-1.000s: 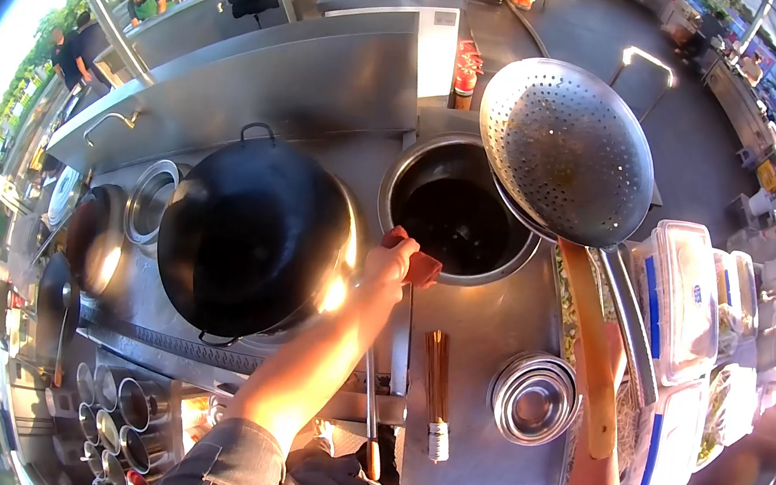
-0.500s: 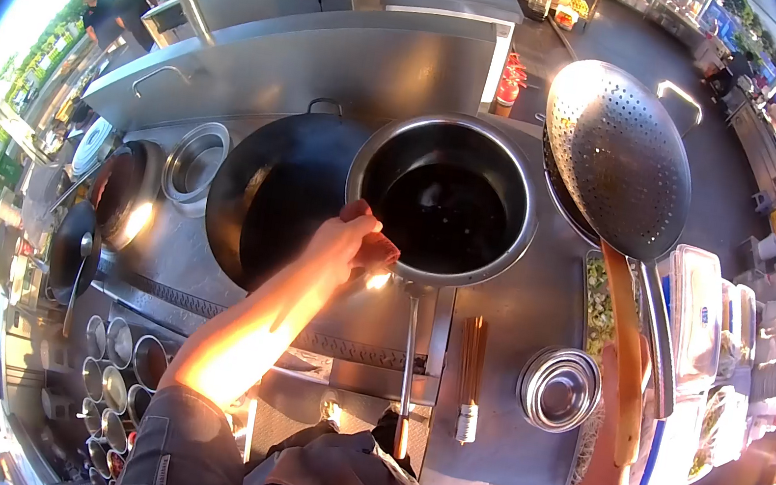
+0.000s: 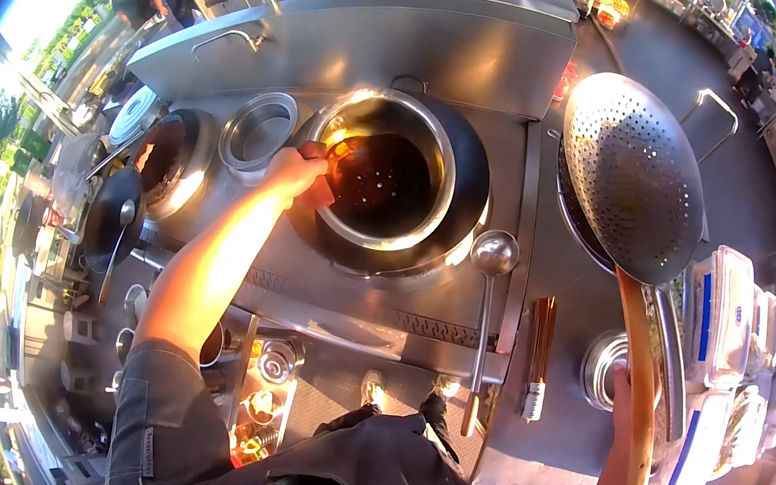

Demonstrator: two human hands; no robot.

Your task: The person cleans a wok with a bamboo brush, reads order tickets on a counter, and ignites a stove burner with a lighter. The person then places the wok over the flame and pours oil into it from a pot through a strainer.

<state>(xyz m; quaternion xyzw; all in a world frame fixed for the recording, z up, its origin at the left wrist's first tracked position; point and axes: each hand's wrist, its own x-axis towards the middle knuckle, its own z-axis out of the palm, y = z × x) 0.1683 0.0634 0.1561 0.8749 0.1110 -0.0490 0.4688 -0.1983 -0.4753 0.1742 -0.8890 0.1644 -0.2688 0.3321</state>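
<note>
My left hand point(image 3: 296, 175) is closed on the left rim of a wide steel pot point(image 3: 439, 215), with a reddish cloth point(image 3: 319, 195) between hand and metal. Dark amber liquid point(image 3: 382, 182) lies inside. The pot is over a black wok point(image 3: 474, 160), whose right side shows past it. My right hand point(image 3: 623, 383) is beside stacked steel bowls point(image 3: 601, 367), overlapping their edge. The wooden handle of a large perforated skimmer point(image 3: 630, 177) crosses in front of this hand and forearm, hiding the fingers, so I cannot tell what they hold.
A long ladle point(image 3: 493, 255) lies right of the wok. Farther right are a bundle of chopsticks point(image 3: 538, 358) and lidded plastic containers point(image 3: 724, 320). A steel pot point(image 3: 258, 130) and another wok point(image 3: 111, 233) stand left. A steel splash wall point(image 3: 385, 54) runs behind; people are beyond it.
My left hand has moved the pot left, from beside the wok to over it. The ladle's bowl, hidden before, now shows. My view has shifted left.
</note>
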